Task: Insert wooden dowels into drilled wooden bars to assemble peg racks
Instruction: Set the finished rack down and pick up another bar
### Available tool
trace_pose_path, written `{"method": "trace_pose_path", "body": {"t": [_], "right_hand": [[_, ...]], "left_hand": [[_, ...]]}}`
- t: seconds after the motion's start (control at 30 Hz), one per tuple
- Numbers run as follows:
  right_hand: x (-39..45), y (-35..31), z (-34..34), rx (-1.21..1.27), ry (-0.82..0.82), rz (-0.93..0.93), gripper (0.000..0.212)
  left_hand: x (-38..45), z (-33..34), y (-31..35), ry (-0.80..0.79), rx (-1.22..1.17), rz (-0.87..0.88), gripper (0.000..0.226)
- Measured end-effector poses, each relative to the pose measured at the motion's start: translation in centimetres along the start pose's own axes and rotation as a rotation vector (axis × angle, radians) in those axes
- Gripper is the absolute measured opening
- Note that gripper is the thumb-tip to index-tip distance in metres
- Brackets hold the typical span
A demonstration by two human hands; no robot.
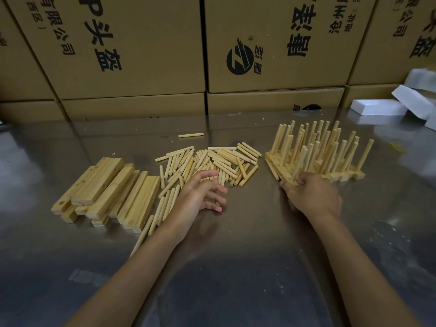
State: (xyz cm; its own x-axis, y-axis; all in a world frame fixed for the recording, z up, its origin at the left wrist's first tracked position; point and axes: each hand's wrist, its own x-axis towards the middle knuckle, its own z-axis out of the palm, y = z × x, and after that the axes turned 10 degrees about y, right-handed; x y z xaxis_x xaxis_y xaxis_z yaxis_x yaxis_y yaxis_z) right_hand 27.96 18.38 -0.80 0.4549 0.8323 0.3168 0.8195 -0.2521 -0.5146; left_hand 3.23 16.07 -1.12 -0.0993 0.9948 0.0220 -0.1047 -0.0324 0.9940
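Both forearms reach over the steel tabletop point(236, 279). Left hand point(200, 194) hovers at the near edge of the loose dowels point(207, 161), its grip relaxed and seemingly empty. Right hand point(311, 197) grips the nearest finished rack point(313, 156), one of several standing at the right. Many drilled bars point(106, 190) wait stacked at the left, so I judge the work perhaps half done.

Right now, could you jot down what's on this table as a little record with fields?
Surface: shiny metal table
Left: stack of drilled wooden bars
Middle: loose pile of dowels
Right: finished peg racks, pegs upright
Left hand: open, fingers relaxed at the dowel pile's near edge
Right hand: grips the nearest rack's front edge
Behind: cardboard boxes, white foam blocks
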Motion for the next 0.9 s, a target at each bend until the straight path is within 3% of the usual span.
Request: {"method": "trace_pose_path", "body": {"t": [0.37,0.53,0.9], "right_hand": [[-1.0,-1.3,1.0,0.044,-0.048,-0.262,0.043],[-0.6,-0.9,0.4,0.059,0.094,-0.189,0.037],[-0.2,-0.3,0.6,-0.103,-0.005,-0.102,0.052]], "left_hand": [[0.0,-0.1,-0.3,0.006,0.019,0.013,0.021],[0.0,-0.1,-0.4,0.001,0.026,0.013,0.021],[-0.3,0.0,-0.1,0.02,0.063,0.011,0.021]]}}
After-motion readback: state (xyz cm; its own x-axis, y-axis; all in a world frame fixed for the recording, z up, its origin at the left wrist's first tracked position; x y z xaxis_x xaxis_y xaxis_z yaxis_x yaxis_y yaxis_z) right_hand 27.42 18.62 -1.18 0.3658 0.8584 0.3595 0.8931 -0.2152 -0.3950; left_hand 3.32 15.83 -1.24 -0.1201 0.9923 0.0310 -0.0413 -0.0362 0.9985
